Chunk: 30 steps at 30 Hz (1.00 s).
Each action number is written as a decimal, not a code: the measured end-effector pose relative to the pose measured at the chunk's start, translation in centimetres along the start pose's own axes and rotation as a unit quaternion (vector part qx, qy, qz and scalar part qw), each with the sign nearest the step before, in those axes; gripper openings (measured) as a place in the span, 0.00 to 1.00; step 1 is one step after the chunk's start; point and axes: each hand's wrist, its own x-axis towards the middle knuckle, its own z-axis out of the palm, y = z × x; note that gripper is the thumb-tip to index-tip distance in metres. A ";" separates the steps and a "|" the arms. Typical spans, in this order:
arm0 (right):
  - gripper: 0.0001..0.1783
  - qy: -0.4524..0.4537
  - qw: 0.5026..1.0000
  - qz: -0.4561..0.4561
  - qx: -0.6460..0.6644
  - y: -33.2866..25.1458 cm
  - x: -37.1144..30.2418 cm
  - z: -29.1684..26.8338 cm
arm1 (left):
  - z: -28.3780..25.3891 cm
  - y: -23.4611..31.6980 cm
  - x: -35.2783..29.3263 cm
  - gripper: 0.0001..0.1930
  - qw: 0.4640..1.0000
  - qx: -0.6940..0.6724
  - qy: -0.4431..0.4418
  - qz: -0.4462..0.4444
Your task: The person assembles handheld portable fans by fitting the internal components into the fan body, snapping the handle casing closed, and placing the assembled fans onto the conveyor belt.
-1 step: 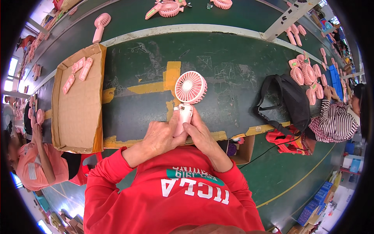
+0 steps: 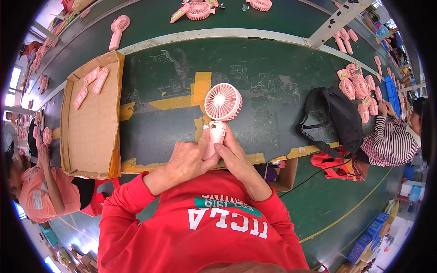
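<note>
At the far left a seated person in an orange shirt [image 2: 34,193] worked at the same long green table [image 2: 255,63]. Next came a shallow cardboard tray [image 2: 91,136] lying on the table, with a few pink handle parts [image 2: 93,81] in its far end. Beyond it a finished pink fan [image 2: 118,28] lay flat near the pale strip that ran along the table.

In the middle, the left hand [image 2: 189,159] was wrapped around the handle of a pink handheld fan [image 2: 221,113], thumb pressed on its front. The fan stood upright just above the table's near edge, round grille facing up. The right hand [image 2: 234,154] gripped the same handle from the other side.

Further right sat a black bag [image 2: 341,120], then a person in a striped top [image 2: 391,143] beside a cluster of pink fans [image 2: 357,86].
</note>
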 end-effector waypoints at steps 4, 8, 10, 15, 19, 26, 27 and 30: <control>0.36 0.002 1.000 -0.009 -0.021 0.1 -0.3 0.0 | 0.1 0.5 -0.4 0.34 1.000 0.019 0.002 -0.006; 0.31 0.000 1.000 -0.007 0.002 -0.1 -0.1 -0.1 | 0.2 0.4 -0.3 0.34 1.000 0.025 0.004 -0.015; 0.31 -0.006 1.000 0.005 0.020 -0.2 0.0 -0.2 | 0.1 0.3 -0.2 0.34 1.000 0.027 0.001 -0.014; 0.31 -0.004 0.999 0.011 0.040 0.1 -0.1 0.0 | -0.8 -0.1 0.0 0.34 1.000 0.006 -0.023 0.002; 0.30 0.006 1.000 -0.008 -0.015 -0.1 0.0 0.2 | -0.1 0.1 -0.3 0.34 1.000 0.011 -0.005 -0.001; 0.32 0.053 0.994 -0.032 -0.085 -0.3 0.1 1.1 | 0.5 0.3 -0.5 0.35 1.000 0.017 -0.004 -0.012; 0.32 0.063 0.994 -0.032 -0.083 -0.4 0.1 1.2 | 0.5 0.4 -0.5 0.35 1.000 0.024 -0.006 -0.011; 0.30 0.089 0.993 -0.032 -0.071 0.1 0.1 1.5 | 0.7 0.7 -0.6 0.36 0.998 0.051 -0.018 -0.028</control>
